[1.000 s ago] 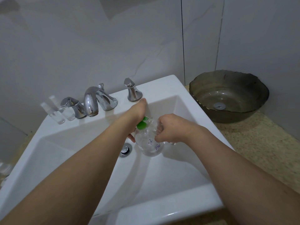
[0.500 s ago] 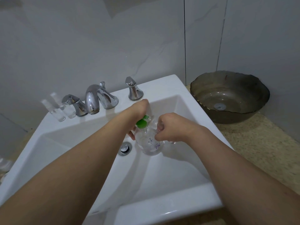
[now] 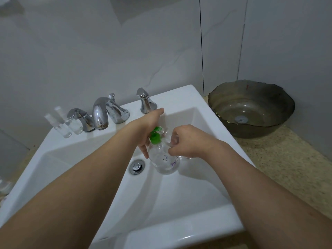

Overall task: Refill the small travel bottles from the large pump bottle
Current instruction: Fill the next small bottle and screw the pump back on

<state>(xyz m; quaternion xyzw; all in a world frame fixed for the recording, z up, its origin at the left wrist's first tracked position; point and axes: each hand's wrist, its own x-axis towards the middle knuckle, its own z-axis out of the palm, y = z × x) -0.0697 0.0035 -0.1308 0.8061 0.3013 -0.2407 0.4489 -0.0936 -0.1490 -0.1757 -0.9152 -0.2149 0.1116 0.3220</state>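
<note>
Over the sink (image 3: pixel 179 97), faucet (image 3: pixel 102 112) behind, left hand (image 3: pixel 149 126) grips the pump bottle (image 3: pixel 165 160); right hand (image 3: pixel 186 141) pinches a small bottle (image 3: pixel 173 139) beside it.

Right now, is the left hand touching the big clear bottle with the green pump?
Touching. The head view shows the left hand wrapped around the green pump top of the clear bottle, fingers against its neck.

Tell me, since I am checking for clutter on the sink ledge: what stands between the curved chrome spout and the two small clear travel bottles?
In the head view, one chrome tap handle stands between the spout and the travel bottles.
</note>
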